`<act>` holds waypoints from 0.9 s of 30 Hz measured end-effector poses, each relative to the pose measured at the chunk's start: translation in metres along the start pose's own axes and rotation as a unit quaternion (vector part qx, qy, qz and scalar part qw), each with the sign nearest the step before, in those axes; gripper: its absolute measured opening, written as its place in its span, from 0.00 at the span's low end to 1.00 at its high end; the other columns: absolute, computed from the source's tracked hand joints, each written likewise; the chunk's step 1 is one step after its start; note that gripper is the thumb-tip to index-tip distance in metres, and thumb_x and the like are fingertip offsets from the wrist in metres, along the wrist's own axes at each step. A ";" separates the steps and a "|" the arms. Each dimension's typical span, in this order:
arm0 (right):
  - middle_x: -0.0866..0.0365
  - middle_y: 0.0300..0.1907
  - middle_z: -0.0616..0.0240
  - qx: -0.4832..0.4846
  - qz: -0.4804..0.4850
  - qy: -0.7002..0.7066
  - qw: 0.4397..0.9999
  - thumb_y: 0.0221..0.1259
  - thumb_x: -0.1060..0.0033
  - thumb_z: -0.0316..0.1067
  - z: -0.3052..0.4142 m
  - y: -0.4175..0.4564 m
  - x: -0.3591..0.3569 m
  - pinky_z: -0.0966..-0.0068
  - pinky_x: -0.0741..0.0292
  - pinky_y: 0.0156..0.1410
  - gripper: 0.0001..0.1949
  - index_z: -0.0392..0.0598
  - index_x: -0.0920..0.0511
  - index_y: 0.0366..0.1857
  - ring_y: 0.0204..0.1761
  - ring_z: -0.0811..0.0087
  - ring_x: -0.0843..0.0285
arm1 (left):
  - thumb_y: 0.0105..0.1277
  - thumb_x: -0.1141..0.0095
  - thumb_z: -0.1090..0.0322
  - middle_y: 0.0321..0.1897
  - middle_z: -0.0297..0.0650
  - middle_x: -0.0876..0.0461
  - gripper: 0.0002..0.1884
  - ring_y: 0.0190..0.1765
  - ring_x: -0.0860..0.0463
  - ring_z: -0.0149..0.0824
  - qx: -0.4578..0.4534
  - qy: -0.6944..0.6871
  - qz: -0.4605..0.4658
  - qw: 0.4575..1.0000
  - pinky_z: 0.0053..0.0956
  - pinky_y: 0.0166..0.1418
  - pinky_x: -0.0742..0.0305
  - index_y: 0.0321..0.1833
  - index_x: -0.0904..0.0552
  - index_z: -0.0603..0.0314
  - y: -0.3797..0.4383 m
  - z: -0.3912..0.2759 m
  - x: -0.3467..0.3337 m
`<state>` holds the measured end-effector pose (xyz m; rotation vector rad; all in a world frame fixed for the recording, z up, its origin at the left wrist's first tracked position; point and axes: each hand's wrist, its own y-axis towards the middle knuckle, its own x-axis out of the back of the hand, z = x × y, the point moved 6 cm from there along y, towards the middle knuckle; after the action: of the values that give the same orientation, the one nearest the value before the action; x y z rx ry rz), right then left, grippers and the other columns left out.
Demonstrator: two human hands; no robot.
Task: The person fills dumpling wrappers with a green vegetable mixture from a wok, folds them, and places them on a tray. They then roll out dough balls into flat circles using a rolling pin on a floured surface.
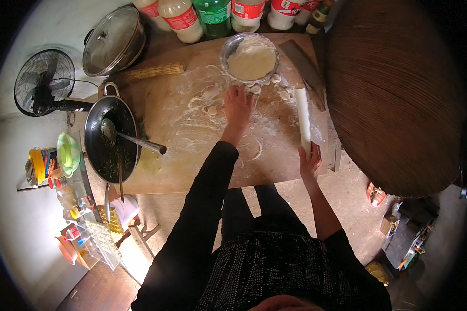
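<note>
My right hand (311,160) grips the near end of a white rolling pin (303,116), which rests along the right side of a floured wooden board (171,171). Over the board's middle, my left hand (238,107) has its fingertips beside small dough pieces (255,89) at the near side of a metal bowl of flour (253,62). Whether those fingers pinch a piece is hidden. Another dough piece (212,110) lies left of this hand. More pieces (285,95) sit to the right of the bowl.
A wok (93,151) holding chopped greens, a ladle (140,142) and chopsticks stands at the left. Behind are a lidded pan (113,42), a rolled mat (155,71) and several bottles (183,23). A cleaver-like blade (301,64) and a large round lid (393,97) are at right.
</note>
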<state>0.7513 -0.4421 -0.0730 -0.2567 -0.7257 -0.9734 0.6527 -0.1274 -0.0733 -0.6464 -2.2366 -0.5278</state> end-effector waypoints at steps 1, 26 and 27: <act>0.19 0.46 0.49 -0.004 0.006 0.010 1.000 0.67 0.29 0.35 -0.004 -0.001 -0.001 0.58 0.21 0.54 0.19 0.37 0.21 0.57 0.49 0.48 0.18 | 0.65 0.33 0.66 0.61 0.50 0.23 0.19 0.61 0.22 0.56 0.004 -0.007 0.012 1.000 0.47 0.62 0.25 0.58 0.20 0.56 0.002 0.007 -0.004; 0.20 0.48 0.50 0.113 0.107 -0.020 0.988 0.65 0.27 0.34 0.016 0.006 -0.035 0.57 0.22 0.56 0.19 0.39 0.22 0.55 0.51 0.47 0.20 | 0.64 0.33 0.75 0.61 0.55 0.23 0.22 0.65 0.25 0.59 0.067 -0.074 -0.052 0.994 0.46 0.69 0.26 0.62 0.20 0.62 -0.153 0.067 0.064; 0.20 0.48 0.50 0.104 0.109 -0.018 0.988 0.65 0.27 0.34 0.016 0.005 -0.038 0.57 0.22 0.56 0.19 0.40 0.22 0.55 0.51 0.47 0.21 | 0.65 0.33 0.73 0.64 0.55 0.25 0.25 0.68 0.27 0.60 0.066 -0.055 -0.046 0.995 0.48 0.71 0.29 0.65 0.22 0.63 -0.158 0.068 0.069</act>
<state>0.7350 -0.4063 -0.0855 -0.1666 -0.8085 -0.6803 0.4816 -0.1950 -0.0935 -0.5181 -2.3907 -0.3929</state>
